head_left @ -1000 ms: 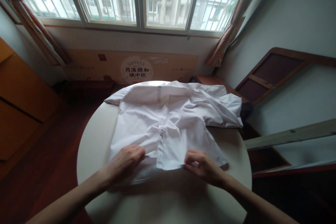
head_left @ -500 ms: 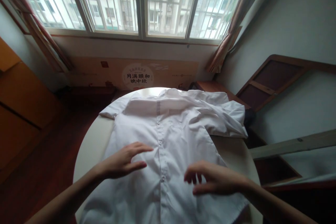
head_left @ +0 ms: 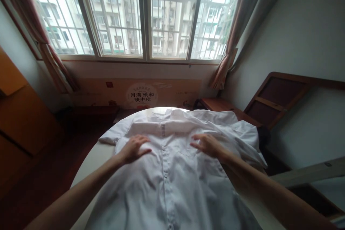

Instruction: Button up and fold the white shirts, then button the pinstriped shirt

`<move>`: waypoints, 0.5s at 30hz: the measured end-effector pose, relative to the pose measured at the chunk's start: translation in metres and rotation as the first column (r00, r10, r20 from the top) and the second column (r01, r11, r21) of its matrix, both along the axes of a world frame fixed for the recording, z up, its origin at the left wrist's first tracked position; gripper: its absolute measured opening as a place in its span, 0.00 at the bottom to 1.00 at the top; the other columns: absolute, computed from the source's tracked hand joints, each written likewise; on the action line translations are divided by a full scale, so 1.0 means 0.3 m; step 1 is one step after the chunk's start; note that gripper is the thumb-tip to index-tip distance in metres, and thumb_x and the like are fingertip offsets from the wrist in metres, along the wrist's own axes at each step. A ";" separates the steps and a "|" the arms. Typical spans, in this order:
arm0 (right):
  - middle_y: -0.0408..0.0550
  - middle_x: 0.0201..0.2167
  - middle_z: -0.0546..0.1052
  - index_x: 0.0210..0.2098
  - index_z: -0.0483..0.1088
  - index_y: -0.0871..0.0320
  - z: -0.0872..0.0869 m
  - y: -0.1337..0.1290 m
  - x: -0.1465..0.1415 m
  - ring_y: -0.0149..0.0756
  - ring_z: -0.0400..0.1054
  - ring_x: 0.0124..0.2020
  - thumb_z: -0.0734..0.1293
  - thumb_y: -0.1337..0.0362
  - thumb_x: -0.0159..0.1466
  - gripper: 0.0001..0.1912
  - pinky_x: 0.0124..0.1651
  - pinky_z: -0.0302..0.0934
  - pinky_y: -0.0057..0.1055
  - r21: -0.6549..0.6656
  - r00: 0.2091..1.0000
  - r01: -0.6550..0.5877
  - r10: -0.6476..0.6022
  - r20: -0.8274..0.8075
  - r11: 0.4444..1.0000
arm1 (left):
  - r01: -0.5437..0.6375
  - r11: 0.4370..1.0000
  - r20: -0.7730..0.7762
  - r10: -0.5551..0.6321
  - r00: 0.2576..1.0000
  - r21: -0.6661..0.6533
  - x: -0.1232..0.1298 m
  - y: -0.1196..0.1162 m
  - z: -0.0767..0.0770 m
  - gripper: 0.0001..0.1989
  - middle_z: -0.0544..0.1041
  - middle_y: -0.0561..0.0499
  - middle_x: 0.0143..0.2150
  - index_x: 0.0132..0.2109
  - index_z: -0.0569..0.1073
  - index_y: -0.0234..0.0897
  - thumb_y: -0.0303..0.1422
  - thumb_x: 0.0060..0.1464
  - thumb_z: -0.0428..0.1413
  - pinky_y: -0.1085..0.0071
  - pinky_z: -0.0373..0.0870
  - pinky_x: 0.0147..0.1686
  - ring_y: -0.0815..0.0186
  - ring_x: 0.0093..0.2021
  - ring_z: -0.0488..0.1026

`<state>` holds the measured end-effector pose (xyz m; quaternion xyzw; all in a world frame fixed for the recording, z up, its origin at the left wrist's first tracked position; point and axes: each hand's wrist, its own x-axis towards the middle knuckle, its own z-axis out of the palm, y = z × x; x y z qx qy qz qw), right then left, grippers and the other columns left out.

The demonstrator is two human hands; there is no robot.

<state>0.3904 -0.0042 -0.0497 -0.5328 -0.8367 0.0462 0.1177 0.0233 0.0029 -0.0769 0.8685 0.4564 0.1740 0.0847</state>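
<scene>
A white button-up shirt (head_left: 178, 172) lies spread, front up, on a round pale table (head_left: 88, 163), its button strip running down the middle. My left hand (head_left: 134, 147) is over the upper left part of the shirt, fingers apart and holding nothing. Over the upper right part is my right hand (head_left: 206, 143), its fingers spread and slightly bent, with nothing in them. Whether either palm presses on the cloth is hard to tell. One sleeve (head_left: 107, 134) reaches the table's left edge; the other side lies bunched at the right.
Beyond the table are a barred window (head_left: 167, 25) with curtains (head_left: 51, 61) and a printed banner (head_left: 113, 93). Orange cabinets (head_left: 21, 118) stand at the left. A wooden frame with dark panels (head_left: 277, 97) leans at the right, near a low brown piece of furniture (head_left: 221, 104).
Both hands have moved forward, away from me, over the upper part of the shirt. The camera view has tilted up, showing more of the window.
</scene>
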 end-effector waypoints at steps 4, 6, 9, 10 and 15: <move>0.57 0.50 0.72 0.53 0.66 0.59 0.113 0.235 0.080 0.46 0.66 0.51 0.62 0.52 0.62 0.25 0.55 0.56 0.41 0.193 0.951 0.308 -0.292 -0.106 0.932 | -0.556 0.831 0.287 0.526 0.800 0.025 -0.115 0.311 0.041 0.21 0.71 0.41 0.54 0.52 0.69 0.34 0.40 0.56 0.51 0.63 0.62 0.54 0.56 0.54 0.67; 0.58 0.52 0.70 0.55 0.65 0.60 0.111 0.321 0.100 0.47 0.64 0.53 0.66 0.50 0.58 0.30 0.56 0.54 0.42 0.162 0.935 0.353 -0.345 -0.077 0.921 | -0.644 0.762 0.292 0.632 0.718 -0.068 -0.150 0.424 0.040 0.24 0.71 0.39 0.55 0.54 0.67 0.33 0.42 0.54 0.53 0.65 0.63 0.52 0.56 0.55 0.67; 0.60 0.53 0.69 0.55 0.64 0.61 0.063 0.386 0.084 0.49 0.62 0.54 0.68 0.48 0.55 0.34 0.56 0.54 0.40 0.057 0.938 0.347 -0.347 -0.004 0.936 | -0.644 0.753 0.136 0.658 0.741 -0.137 -0.144 0.510 0.016 0.29 0.72 0.38 0.54 0.55 0.67 0.35 0.45 0.49 0.57 0.63 0.64 0.48 0.52 0.53 0.68; 0.61 0.52 0.70 0.54 0.65 0.62 0.046 0.396 0.071 0.49 0.63 0.53 0.67 0.48 0.56 0.32 0.54 0.55 0.40 0.028 0.935 0.354 -0.354 0.011 0.935 | -0.642 0.754 0.081 0.655 0.751 -0.138 -0.130 0.521 0.002 0.28 0.73 0.38 0.52 0.53 0.68 0.35 0.45 0.47 0.58 0.62 0.64 0.48 0.51 0.52 0.69; 0.59 0.38 0.76 0.45 0.71 0.63 0.041 0.398 0.035 0.45 0.69 0.42 0.58 0.52 0.64 0.22 0.46 0.58 0.36 -0.017 0.904 0.428 -0.428 0.014 0.904 | -0.608 0.791 -0.065 0.604 0.794 -0.066 -0.066 0.513 -0.069 0.13 0.77 0.40 0.42 0.41 0.72 0.36 0.38 0.52 0.52 0.62 0.62 0.46 0.52 0.47 0.72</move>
